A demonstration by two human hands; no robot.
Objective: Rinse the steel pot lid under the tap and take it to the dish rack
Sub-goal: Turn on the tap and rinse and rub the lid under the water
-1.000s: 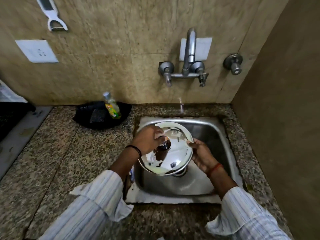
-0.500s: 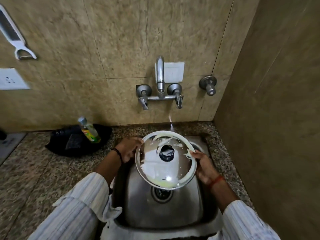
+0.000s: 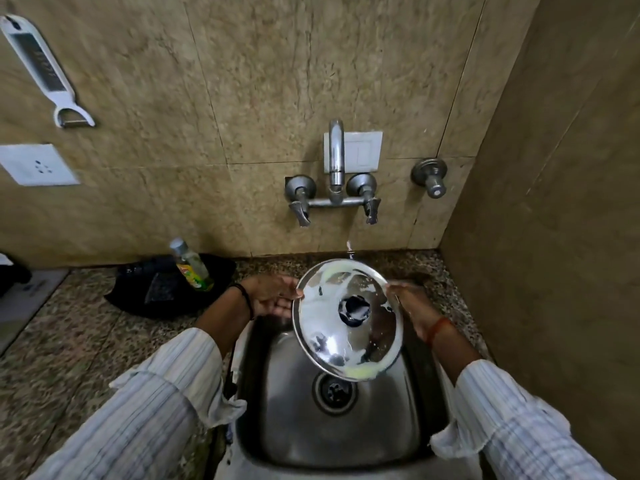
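While soap still streaks the round, shiny steel pot lid (image 3: 348, 318), both hands pinch its rim. Left hand (image 3: 273, 296) and right hand (image 3: 414, 304) should tilt it beneath the thin stream at the steel sink's (image 3: 346, 441) back edge.

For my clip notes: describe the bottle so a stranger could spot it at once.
Start at the steel sink and look left along the granite counter to the back wall. The bottle leans in a black tray: clear, silver-capped, with a yellow-green label.

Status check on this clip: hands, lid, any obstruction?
Left hand and right hand grip the lid by opposite rims. Lid tilted over the sink, foam on it, thin stream hitting its top edge. Nothing in the way.
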